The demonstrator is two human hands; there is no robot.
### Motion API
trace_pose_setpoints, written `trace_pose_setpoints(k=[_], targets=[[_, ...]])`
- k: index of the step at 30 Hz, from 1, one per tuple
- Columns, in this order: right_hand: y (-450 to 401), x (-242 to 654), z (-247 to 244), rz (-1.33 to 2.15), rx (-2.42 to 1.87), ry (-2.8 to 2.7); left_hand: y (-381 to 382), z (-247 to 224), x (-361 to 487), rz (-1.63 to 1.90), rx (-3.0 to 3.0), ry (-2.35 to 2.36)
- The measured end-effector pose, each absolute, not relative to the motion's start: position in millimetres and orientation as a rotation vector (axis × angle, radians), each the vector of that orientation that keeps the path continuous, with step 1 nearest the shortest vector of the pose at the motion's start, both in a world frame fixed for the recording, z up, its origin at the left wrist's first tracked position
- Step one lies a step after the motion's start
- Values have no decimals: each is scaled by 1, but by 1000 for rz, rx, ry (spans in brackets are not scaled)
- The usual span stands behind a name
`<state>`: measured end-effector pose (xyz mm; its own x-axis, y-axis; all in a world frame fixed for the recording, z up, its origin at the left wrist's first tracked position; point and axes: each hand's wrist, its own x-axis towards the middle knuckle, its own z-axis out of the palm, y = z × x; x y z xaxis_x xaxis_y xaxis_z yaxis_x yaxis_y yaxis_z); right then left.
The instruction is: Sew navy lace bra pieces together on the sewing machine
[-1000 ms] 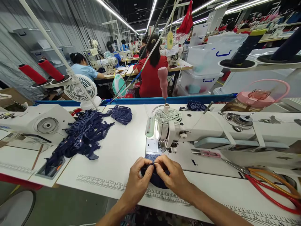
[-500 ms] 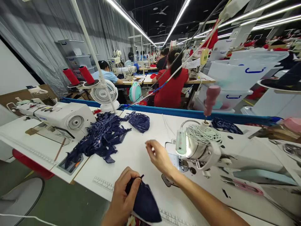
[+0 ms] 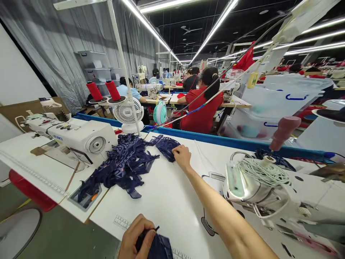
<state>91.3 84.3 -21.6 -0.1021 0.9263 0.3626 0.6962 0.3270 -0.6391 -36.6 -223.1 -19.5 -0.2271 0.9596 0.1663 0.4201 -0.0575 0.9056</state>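
At the table's front edge my left hand point(image 3: 140, 239) is closed on a navy fabric piece point(image 3: 161, 247), thumb on top, with a short dark end sticking out above the thumb. My right hand point(image 3: 182, 157) is stretched forward across the white table. Its curled fingertips pinch at the right edge of a looped bundle of navy strips point(image 3: 165, 145); how much cloth is between them is hidden. Left of that bundle spreads a bigger heap of navy strips point(image 3: 129, 158), partly over the table seam.
A sewing machine point(image 3: 258, 180) with coiled pale cord stands on the right, under my right forearm's side. Another sewing machine point(image 3: 81, 138) is at left. Behind are a white fan point(image 3: 128, 115), red thread cones point(image 3: 112, 90) and a blue cloth edge point(image 3: 229, 138). Co-workers sit beyond.
My right hand has moved forward and away from the sewing machine to the navy bundle. My left hand still holds the fabric, now lower in view. The view has turned slightly.
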Motion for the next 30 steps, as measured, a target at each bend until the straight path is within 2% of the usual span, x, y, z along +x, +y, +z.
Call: trace_pose_setpoints(k=[5,9,13,15,17,25,30], targets=[[84,88,14,484,-1354,-1749,-217,-11,-36,1283,1583,1579],[28,92,47,668,-1070,-1925,-203,11,-34,1343,1733,1606],[-56,133,57,1053,-810,-2105,-177,35,-27,1217,1879,1504],[-88,168,51,1481,-791,-1935,-166,39,-15,1098,1852,1341],[-110,204,39,1696,-874,-1694,-159,37,2,1018,1774,1215],[-159,286,2,1808,-1076,-1240,-158,16,80,750,1648,935],[-173,311,2,1677,-1053,-1342,-159,15,94,699,1636,1063]])
